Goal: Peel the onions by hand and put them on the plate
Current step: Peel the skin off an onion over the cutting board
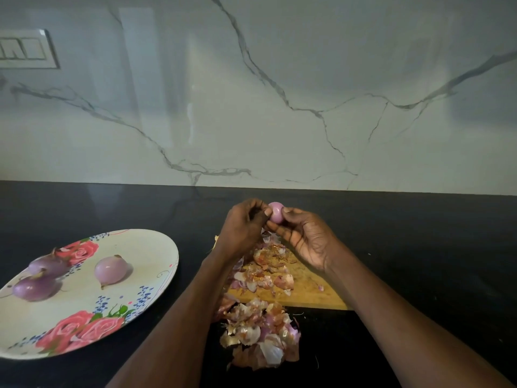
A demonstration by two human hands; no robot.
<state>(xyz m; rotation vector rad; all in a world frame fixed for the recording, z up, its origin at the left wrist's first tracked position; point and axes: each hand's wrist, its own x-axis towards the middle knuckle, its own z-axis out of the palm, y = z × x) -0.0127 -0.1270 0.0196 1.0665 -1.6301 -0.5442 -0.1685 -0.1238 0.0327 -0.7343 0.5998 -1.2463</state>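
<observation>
A small pink onion [276,212] is held up between both hands, above the far end of a wooden board [313,292]. My left hand [242,226] pinches its left side and my right hand [303,238] cups it from the right and below. Its visible top looks smooth and shiny. On the left lies a white plate [84,298] with rose prints. Three peeled purple onions rest on it: one near the middle [111,270] and two at its left, one behind [47,265] and one in front [33,288].
Loose onion skins [263,334] are heaped on the black counter [419,247] in front of the board, and more skins [268,267] cover the board under my hands. A marble wall [279,93] rises behind the counter, with a switch panel [26,49] at the upper left.
</observation>
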